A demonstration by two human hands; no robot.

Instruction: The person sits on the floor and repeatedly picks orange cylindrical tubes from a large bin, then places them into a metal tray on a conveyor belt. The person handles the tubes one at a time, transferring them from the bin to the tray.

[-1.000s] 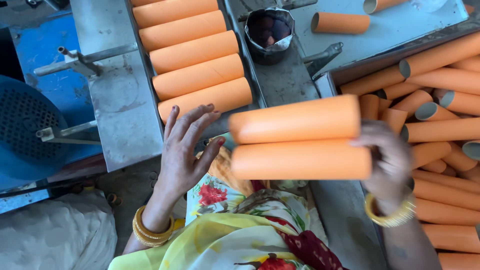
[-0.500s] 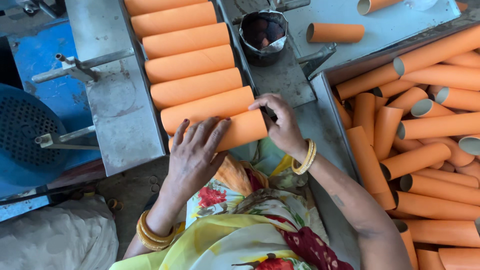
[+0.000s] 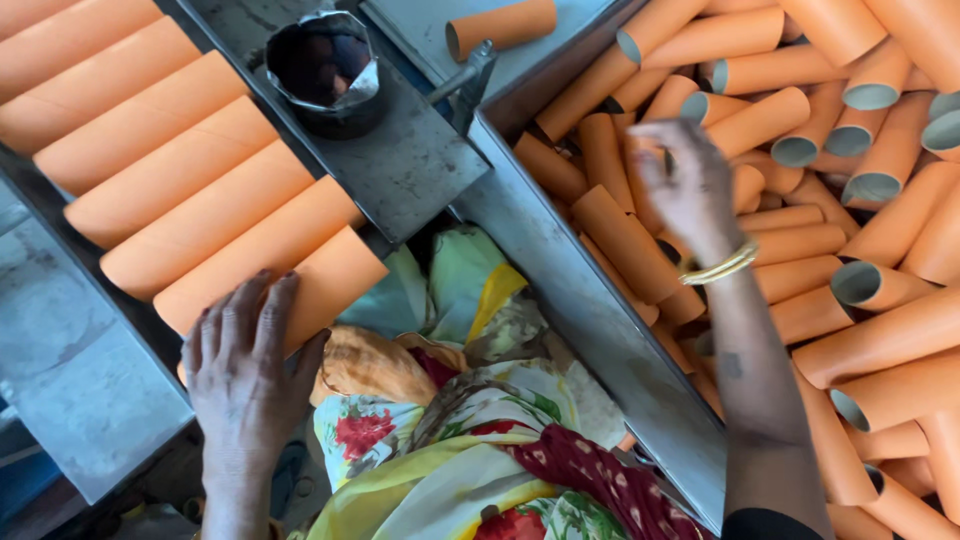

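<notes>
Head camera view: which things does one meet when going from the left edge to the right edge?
Row of orange tubes on the grey metal tray → left hand resting on the nearest tube → small dark metal cup → flowered cloth → right hand → heap of loose orange tubes.

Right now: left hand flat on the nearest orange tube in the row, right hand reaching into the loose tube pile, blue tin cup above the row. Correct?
Nearly. The cup is not blue: the head view shows a dark, silvery metal cup on the grey plate. The rest stands: the left hand lies flat on the nearest orange tube in the row, and the right hand reaches into the loose tube pile.
</notes>
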